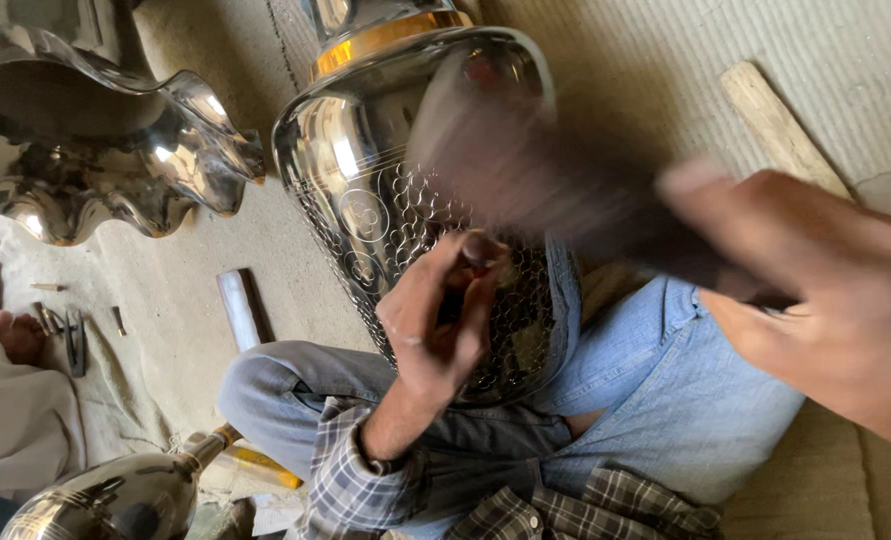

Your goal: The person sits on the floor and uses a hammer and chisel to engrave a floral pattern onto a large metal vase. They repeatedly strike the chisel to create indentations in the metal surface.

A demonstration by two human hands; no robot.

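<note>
A: Left to right, what lies about the work?

B: Upper left of the frame, a scalloped polished metal bowl (116, 150) on the matted floor (666, 60); lower left, a second shiny metal vessel with a brass neck (116, 500). At centre, the large polished steel vase with a brass band and chased scale pattern (386, 190) rests on the person's denim-clad lap, its long axis running from the upper centre down toward the body, neck pointing away.

A: And the hands?

B: The left hand (436, 320) lies against the vase's patterned wall at frame centre, fingers pinched around a small dark punch (481, 250) set upon the metal. The right hand (846, 320), at the right edge, is clenched on the handle of a blurred dark hammer (546, 170), whose head hangs above and slightly right of the punch.

A: Which hand is nearer the vase?

B: The left, touching it; the right stands well apart. A pale wooden stick (781, 125) lies upper right.
</note>
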